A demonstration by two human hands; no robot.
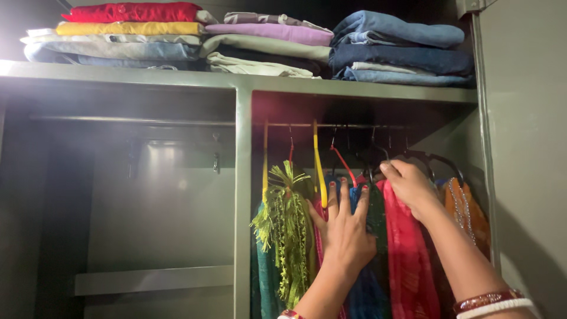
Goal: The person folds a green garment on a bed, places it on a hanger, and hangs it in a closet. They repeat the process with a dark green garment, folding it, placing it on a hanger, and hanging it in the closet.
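one head-worn view, set close before an open grey-green wardrobe and tilted slightly upward, so the top shelf of folded clothes sits near the upper edge. it faces straight into the right compartment's hanging rail, with both forearms entering from the lower right.

No packages, labels, signs or screens show anywhere in this view. Nothing here carries a tag or a printed panel.
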